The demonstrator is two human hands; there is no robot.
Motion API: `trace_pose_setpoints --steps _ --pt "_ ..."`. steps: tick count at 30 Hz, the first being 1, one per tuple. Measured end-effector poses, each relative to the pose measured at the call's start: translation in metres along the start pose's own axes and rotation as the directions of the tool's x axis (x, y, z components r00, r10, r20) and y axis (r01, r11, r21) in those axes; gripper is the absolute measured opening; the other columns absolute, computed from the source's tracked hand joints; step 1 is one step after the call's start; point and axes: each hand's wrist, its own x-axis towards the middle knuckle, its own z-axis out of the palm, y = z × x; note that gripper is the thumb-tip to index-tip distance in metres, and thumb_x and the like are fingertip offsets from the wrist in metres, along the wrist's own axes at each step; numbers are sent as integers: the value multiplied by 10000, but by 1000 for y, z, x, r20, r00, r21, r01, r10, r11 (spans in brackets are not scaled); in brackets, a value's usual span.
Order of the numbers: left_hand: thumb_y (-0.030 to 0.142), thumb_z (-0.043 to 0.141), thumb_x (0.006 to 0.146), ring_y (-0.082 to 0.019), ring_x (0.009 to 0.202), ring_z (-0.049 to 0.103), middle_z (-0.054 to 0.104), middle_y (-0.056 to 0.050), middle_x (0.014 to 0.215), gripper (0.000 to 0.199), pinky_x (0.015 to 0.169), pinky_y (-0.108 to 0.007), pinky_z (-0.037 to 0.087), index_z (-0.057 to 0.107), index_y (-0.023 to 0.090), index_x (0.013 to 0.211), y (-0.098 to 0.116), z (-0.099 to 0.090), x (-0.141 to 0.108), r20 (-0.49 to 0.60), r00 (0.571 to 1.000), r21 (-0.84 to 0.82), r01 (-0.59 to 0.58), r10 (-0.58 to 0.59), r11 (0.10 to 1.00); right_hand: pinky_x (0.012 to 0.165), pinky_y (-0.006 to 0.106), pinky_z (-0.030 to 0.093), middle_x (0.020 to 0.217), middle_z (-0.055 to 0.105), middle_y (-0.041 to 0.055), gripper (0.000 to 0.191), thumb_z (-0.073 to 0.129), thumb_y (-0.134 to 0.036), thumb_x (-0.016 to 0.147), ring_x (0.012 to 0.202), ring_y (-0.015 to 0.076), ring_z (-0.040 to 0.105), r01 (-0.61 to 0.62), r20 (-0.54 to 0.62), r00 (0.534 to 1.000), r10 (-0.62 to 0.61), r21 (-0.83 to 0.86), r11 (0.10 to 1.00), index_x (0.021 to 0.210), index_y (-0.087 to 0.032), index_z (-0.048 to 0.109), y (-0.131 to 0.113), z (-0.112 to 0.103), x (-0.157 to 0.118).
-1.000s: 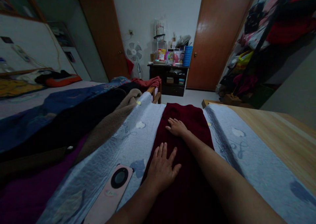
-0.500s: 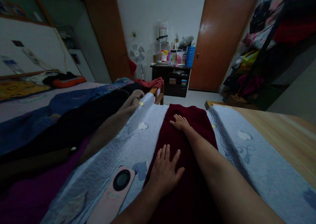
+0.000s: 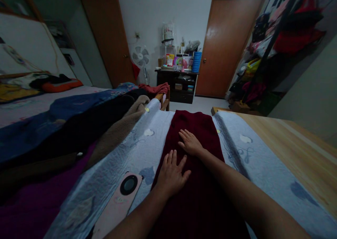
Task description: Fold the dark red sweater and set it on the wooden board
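Dim household room, viewed from the head: a pale blue patterned cover (image 3: 265, 172) spreads between a brown blanket (image 3: 114, 142) at left and a wood-grain surface (image 3: 297, 137) at right. A dark red cloth (image 3: 201, 190) lies lengthwise along the middle of the cover, its far end near the cover's far edge, its near end running out of view. The left hand (image 3: 172, 175) rests palm down over the cloth's left side, fingers extended and parted, thumb set wide, with nothing in its grasp. The right hand (image 3: 191, 143) lies just beyond it, also palm down, fingers straight and slightly spread, gripping nothing. How hard either palm presses cannot be told. Good handling here appears to call for flat palms and light, equal pressure, one hand anchoring while the other strokes outward; curled fingertips would likely bunch the fabric. A pink phone (image 3: 117, 204) lies on the cover left of the cloth, close enough that a wide sweep of the arm could nudge it.
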Motion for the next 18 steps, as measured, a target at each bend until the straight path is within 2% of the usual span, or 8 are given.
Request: trace_pose_setpoints --steps 4,7,10,14,18 --pt "612 364 899 -345 1402 246 338 -128 1508 625 1113 -519 213 349 319 1450 0 1 -1 -15 1000 18 -7 8 1000 1131 419 209 1526 312 72 608 364 -524 936 1409 256 251 -70 1 998 70 -14 997 1447 -195 363 11 -4 5" --pt "608 366 901 -341 1400 250 335 -115 1511 630 1110 -516 216 310 331 1465 0 3 -1 -23 1000 42 -6 7 999 1125 395 226 1478 397 103 616 314 -531 949 1382 254 313 -182 16 983 182 -13 983 1418 -142 409 21 -7 17" --pt "607 359 903 -336 1402 246 336 -106 1512 630 1110 -514 215 302 333 1467 0 5 -2 -33 999 61 -11 13 998 1124 395 225 1463 416 119 618 284 -508 960 1391 261 290 -237 -3 972 237 -12 971 1411 -105 411 24 -6 17" --pt "612 347 904 -339 1397 260 359 -108 1497 612 1105 -515 222 340 337 1451 0 6 -1 -45 999 72 -12 16 997 1129 418 204 1512 341 91 672 311 -544 938 1423 274 195 -254 -43 966 254 -11 967 1459 -121 325 16 -2 -5" --pt "589 344 913 -333 1380 298 393 -116 1474 589 1098 -513 232 380 314 1433 0 4 -2 -56 998 95 -32 37 995 1135 440 177 1551 249 79 766 349 -598 900 1435 293 136 -271 3 963 271 -14 963 1496 -131 230 5 -3 -34"
